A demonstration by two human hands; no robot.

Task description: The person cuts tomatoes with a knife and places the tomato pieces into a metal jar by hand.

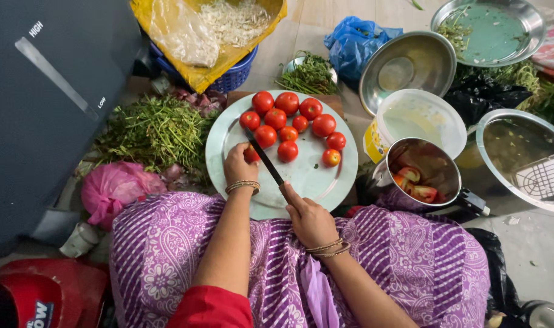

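Observation:
A round steel plate [313,176] lies on the floor before my lap, with several red tomatoes [287,121] on its far half. My left hand [239,165] pins one tomato [251,155] against the plate near its left edge. My right hand [309,218] grips the handle of a black-bladed knife [266,161], whose blade angles up-left onto that held tomato. Both wrists wear thin bangles.
A steel pan [432,164] with cut tomato pieces sits to the right, beside a white tub [418,118] and steel bowls [404,64]. Green herbs [155,130] and a pink bag [116,185] lie at the left. A blue basket [228,76] with a yellow bag is behind.

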